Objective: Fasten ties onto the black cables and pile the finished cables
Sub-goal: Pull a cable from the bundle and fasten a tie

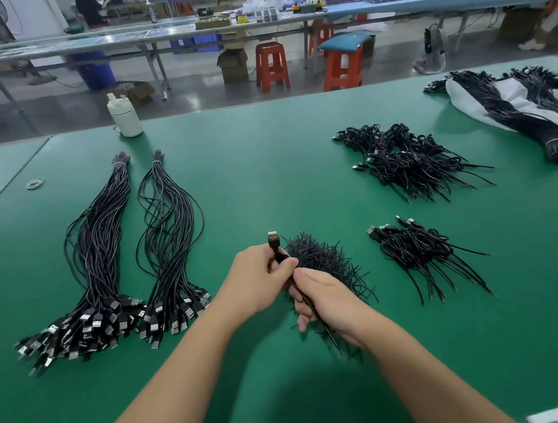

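Left hand (pixel 260 278) pinches a thin black cable with a silver USB plug (pixel 275 246) just below the plug, fingers closed around it. Right hand (pixel 325 301) is curled shut on the same cable's lower run, above the loose heap of short black twist ties (pixel 324 258) on the green counter (pixel 267 178). Untied bundles (pixel 104 264) lie to the left, a small finished pile (pixel 419 251) to the right. The tying step looks under way; next, probably coil, wrap a tie, then add it rightward.
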Tool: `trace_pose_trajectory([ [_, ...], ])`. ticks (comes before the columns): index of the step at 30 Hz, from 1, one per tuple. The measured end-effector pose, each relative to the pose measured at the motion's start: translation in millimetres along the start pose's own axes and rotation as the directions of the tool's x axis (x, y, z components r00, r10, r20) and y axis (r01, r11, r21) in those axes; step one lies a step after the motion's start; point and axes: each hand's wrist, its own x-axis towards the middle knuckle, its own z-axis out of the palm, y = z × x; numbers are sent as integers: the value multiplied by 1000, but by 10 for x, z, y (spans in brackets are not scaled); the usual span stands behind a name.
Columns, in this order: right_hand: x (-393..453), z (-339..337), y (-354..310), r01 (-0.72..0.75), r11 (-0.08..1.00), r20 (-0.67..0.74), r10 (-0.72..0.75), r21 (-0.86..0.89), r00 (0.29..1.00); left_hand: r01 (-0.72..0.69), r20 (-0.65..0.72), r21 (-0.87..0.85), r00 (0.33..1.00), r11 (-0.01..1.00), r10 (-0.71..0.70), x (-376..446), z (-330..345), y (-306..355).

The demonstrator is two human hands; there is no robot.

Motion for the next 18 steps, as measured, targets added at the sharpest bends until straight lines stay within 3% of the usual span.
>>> trace_pose_trajectory([
  [4,-17,-91,-16,-85,982,85,72,170,994,-8,42,-42,999,999,10,26,27,22],
  [9,-23,-163,-24,-99,982,97,84,164,992,0,55,-67,998,998,4,50,88,26],
  [13,2,-170,8,-54,998,8,54,-39,998,24,78,-149,997,989,-12,66,142,2],
  [15,12,-186,30,-35,985,-43,28,-168,999,60,113,-273,993,960,-30,59,171,-5],
  [18,38,-258,39,-5,886,-158,-77,-463,984,185,209,-623,976,760,-67,20,218,-64],
])
